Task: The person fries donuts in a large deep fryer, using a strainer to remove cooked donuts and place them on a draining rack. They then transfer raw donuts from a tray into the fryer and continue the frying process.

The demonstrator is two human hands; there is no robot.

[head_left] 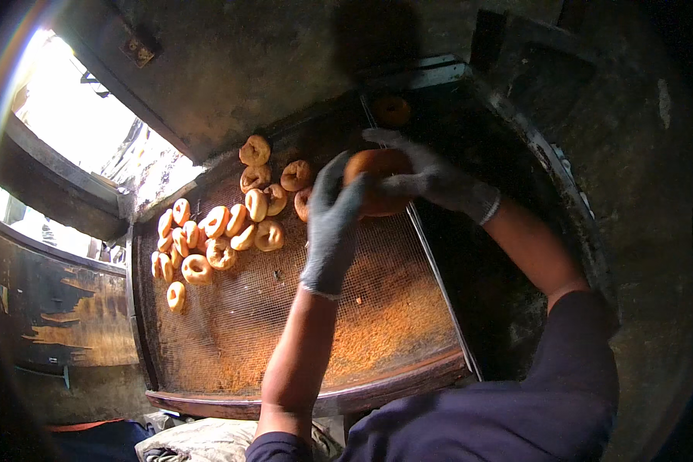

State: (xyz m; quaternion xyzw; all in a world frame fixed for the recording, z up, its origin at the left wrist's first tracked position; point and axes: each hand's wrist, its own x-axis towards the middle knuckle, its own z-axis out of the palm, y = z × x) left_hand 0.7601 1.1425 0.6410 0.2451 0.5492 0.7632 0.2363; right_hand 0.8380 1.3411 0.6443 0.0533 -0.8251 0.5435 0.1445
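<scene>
Both my hands wear grey knit gloves. Between them, over the right part of a wire-mesh rack (285,339), is a browned ring-shaped bread (379,162). My left hand (334,219) presses its fingers and thumb to the bread's left side. My right hand (433,179) grips it from the right, one finger reaching over the top. A second brown surface shows just under my right fingers; whether it is another bread ring I cannot tell. Several golden bread rings (222,252) lie at the rack's left and far side, some leaning on each other.
A thin metal rod (443,289) runs along the rack's right side, beside a dark recess holding one bread ring (391,111). Orange crumbs (393,331) cover the near mesh. Wooden edging (316,404) bounds the rack in front. Bright light enters through an opening (77,108) at the left.
</scene>
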